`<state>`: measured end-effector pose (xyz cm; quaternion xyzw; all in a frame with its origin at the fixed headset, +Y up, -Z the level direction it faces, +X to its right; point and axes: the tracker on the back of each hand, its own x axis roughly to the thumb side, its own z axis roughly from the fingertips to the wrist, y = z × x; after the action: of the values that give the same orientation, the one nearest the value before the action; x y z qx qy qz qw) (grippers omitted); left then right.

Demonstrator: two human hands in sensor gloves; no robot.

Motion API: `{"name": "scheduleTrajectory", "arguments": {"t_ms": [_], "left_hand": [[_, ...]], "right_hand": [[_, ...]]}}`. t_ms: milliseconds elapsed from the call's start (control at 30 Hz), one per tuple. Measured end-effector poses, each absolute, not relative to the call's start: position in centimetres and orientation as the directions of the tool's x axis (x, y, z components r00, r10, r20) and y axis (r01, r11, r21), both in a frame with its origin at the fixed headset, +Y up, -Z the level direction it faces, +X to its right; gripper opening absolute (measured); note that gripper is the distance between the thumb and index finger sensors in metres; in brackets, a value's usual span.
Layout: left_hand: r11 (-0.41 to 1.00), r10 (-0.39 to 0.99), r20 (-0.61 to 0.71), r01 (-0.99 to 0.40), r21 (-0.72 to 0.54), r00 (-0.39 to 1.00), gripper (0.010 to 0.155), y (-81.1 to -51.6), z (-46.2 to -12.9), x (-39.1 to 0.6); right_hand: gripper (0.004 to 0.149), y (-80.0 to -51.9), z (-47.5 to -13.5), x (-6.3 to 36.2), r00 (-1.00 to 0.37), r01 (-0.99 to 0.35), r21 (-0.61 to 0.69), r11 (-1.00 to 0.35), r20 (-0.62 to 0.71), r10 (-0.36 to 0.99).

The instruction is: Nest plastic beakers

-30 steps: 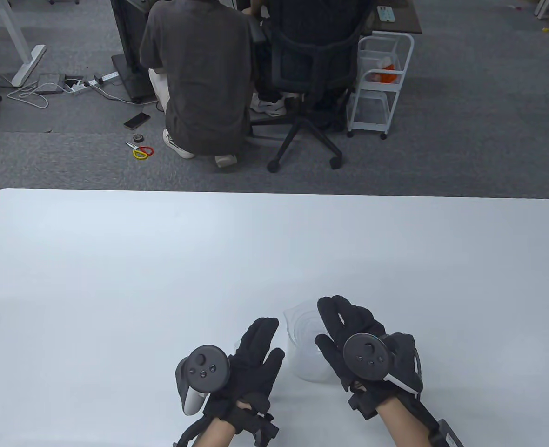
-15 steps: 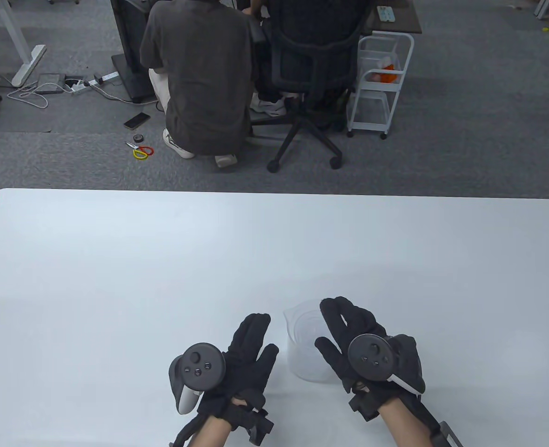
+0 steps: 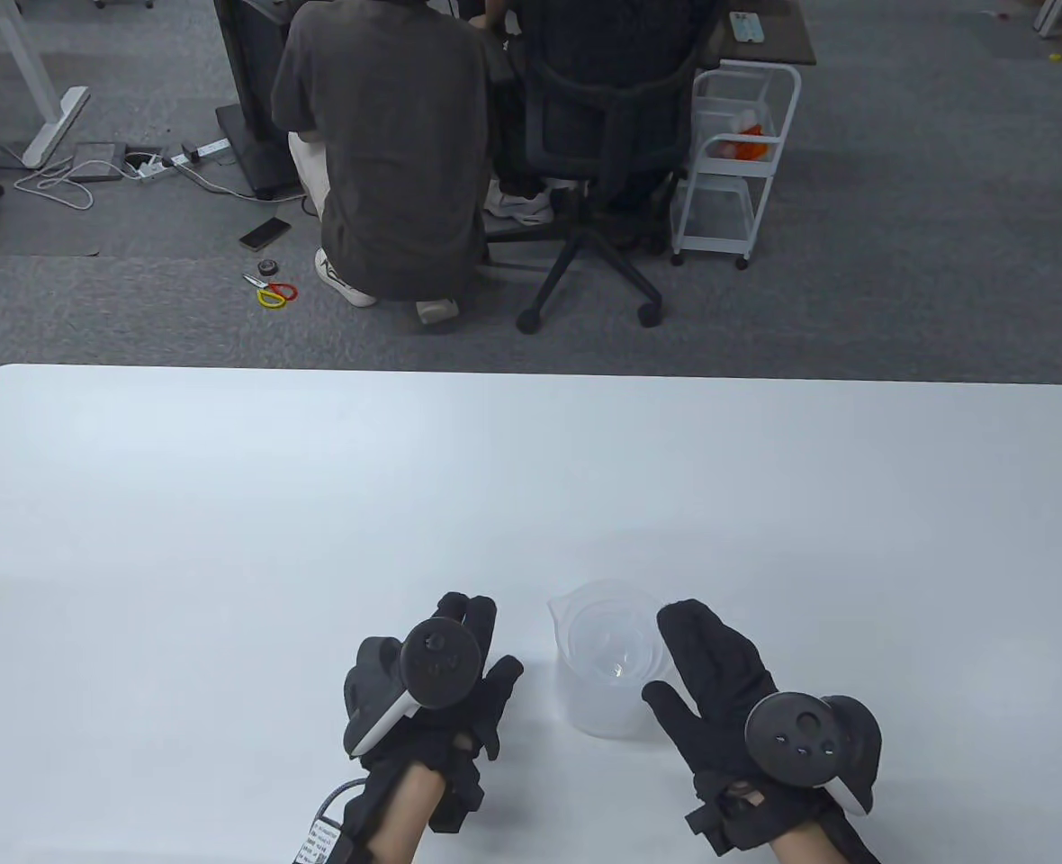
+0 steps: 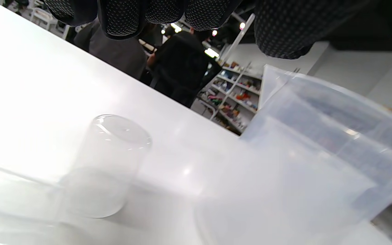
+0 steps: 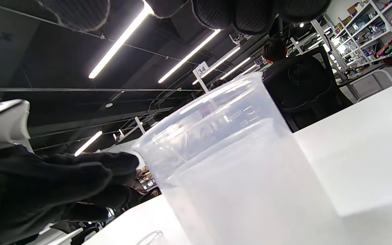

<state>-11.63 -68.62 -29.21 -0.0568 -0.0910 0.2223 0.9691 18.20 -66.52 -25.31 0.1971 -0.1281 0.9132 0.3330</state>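
Observation:
A large clear plastic beaker (image 3: 605, 666) stands upright on the white table (image 3: 531, 486), with smaller clear beakers nested inside it. It also shows in the left wrist view (image 4: 305, 170) and the right wrist view (image 5: 237, 177). A small clear beaker (image 4: 109, 166) stands upside down on the table just left of it; my left hand hides it in the table view. My left hand (image 3: 472, 657) hovers open over that small beaker, holding nothing. My right hand (image 3: 706, 666) lies open just right of the large beaker, apart from it.
Beyond the table's far edge, two people sit with their backs to me, one on an office chair (image 3: 598, 180). A white trolley (image 3: 733, 162) stands beside them. Cables and scissors (image 3: 272, 292) lie on the carpet.
My right hand has come off the large beaker and drawn back to the lower right. My left hand has turned and moved slightly forward and left.

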Motion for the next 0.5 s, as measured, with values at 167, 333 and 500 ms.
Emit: {"name": "scheduleTrajectory", "arguments": {"t_ms": [167,333,500], "left_hand": [[0.922,0.349,0.118,-0.318,-0.220,0.930,0.071,-69.8,-30.2,-11.2],[0.924,0.289,0.102,-0.250,-0.288,0.952,0.073,-71.2,-31.0,-10.6],[0.917,0.250,0.080,-0.210,-0.338,0.965,0.076,-72.4,-31.7,-10.3]], "right_hand": [[0.070,-67.1,-25.1,18.8,-0.664,-0.704,-0.105,-0.703,0.449,0.598],[0.070,-67.6,-25.1,19.0,-0.643,-0.728,-0.098,-0.679,0.444,0.625],[0.070,-67.8,-24.9,19.1,-0.650,-0.719,-0.094,-0.688,0.441,0.619]]}}
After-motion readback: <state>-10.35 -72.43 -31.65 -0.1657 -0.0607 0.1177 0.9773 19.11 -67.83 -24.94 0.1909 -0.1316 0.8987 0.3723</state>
